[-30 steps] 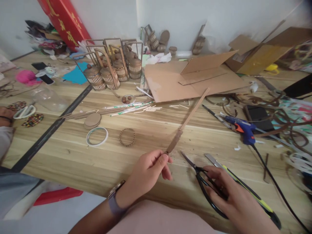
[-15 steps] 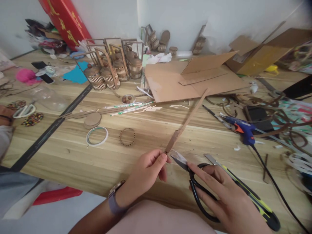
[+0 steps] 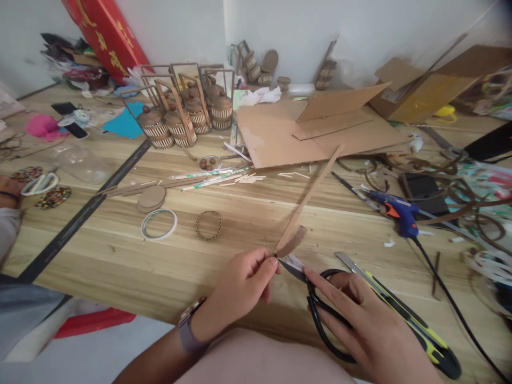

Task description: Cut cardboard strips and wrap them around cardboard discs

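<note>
My left hand (image 3: pixel 248 274) pinches the near end of a long brown cardboard strip (image 3: pixel 316 186), which slants away to the upper right toward the cardboard sheet. A short darker brown piece (image 3: pixel 293 241) sticks out beside the strip, just past my fingertips. In my right hand (image 3: pixel 360 312) are black-handled scissors (image 3: pixel 330 314), their blades pointing at my left fingertips and close to the strip's pinched end. Whether the blades touch the strip I cannot tell. A yellow and black utility knife (image 3: pixel 416 325) lies on the table beside my right hand.
Ahead lie a bead ring (image 3: pixel 208 225), a roll of tape (image 3: pixel 174 226) and cardboard discs (image 3: pixel 152 198). Small lidded baskets (image 3: pixel 222 111) stand farther back, near a cardboard sheet (image 3: pixel 272 133). On the right is a blue glue gun (image 3: pixel 400 210) with its cord. Another person's hand (image 3: pixel 10 189) shows at far left.
The short darker piece has swung away from the strip to the right, where before it lay along it. The scissors have shifted slightly left, toward my left fingertips.
</note>
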The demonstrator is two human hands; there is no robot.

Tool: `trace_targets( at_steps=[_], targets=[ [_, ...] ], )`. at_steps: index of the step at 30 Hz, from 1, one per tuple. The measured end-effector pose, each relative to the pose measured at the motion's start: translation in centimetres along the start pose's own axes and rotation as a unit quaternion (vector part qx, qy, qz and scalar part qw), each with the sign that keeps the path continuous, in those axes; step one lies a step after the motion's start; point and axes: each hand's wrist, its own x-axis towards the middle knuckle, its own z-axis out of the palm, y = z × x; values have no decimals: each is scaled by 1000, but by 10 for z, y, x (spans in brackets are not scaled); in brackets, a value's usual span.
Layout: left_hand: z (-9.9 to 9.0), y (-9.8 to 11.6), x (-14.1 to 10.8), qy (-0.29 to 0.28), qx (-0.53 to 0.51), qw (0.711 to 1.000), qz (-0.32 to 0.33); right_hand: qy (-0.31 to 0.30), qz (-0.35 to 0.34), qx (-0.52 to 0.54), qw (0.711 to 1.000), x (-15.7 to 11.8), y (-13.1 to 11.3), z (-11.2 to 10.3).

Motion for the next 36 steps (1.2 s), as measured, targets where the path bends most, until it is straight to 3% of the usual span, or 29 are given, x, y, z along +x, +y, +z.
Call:
trace_targets(
  at_steps=[3, 10, 18, 29, 36],
  targets=[
    [-1, 1, -1, -8, 34, 999, 8, -11, -8, -9, 1000, -3, -1, 2],
    [-2, 0, -1, -19, 46, 998, 48, -41, -6, 77, 996, -7, -1, 5],
    [0, 0, -1, -34, 19, 998, 49, 15, -86, 5, 996, 5, 8, -14],
    [1, 2, -3, -31, 46, 997, 46, 14, -47, 6, 999, -7, 10, -2],
    [1, 0, -4, -48, 52, 996, 54, 9, -65, 1, 998, -7, 13, -5]
  ],
)
